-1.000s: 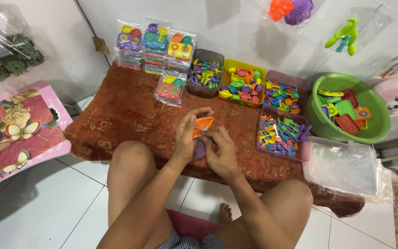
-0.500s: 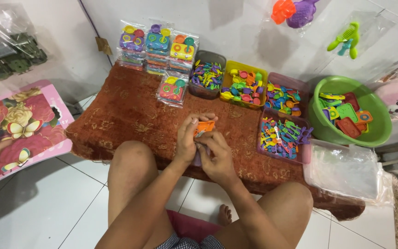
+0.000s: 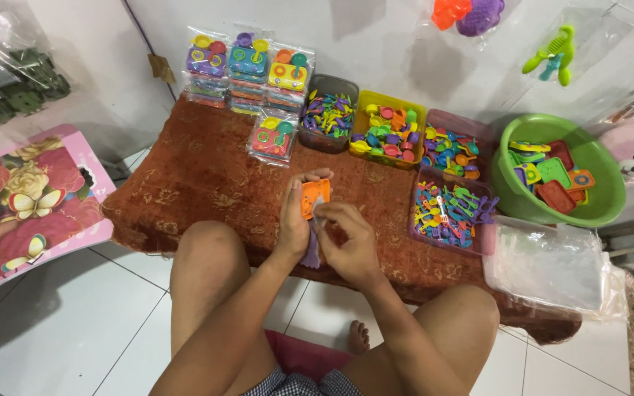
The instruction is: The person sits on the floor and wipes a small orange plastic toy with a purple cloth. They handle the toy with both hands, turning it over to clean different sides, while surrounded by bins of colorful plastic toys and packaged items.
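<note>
The person sits low with both knees up, in front of a red-brown patterned rug (image 3: 199,176), and works with both hands above its near edge. The left hand (image 3: 296,220) is closed around an orange toy piece (image 3: 315,198), a small flat plastic plate with holes; the fingers wrap it from the left side and the thumb lies along its top. The right hand (image 3: 346,242) is just at four o'clock from the piece, fingers curled narrow, and the fingertips pinch something small and pale at its lower edge; I cannot tell what it is. A purple piece (image 3: 311,253) hangs below, between the two hands, partly hidden.

At twelve o'clock from the hands stand three containers side by side along the wall: a dark tub (image 3: 329,114) with purple and mixed small toys, a yellow tub (image 3: 390,132) and a pink tub (image 3: 455,150). At three o'clock from the hands lies another clear pink box (image 3: 449,213) full of small coloured utensils. At two o'clock, further away, is a green basin (image 3: 555,172) with flat red and orange toy plates. At eleven o'clock are packed toy sets in clear bags (image 3: 247,66), stacked in three piles, with one more bag (image 3: 273,137) lying in front of them. A heap of empty clear plastic bags (image 3: 552,260) lies at the right end of the rug. At nine o'clock is a pink flowered low table (image 3: 31,194).
</note>
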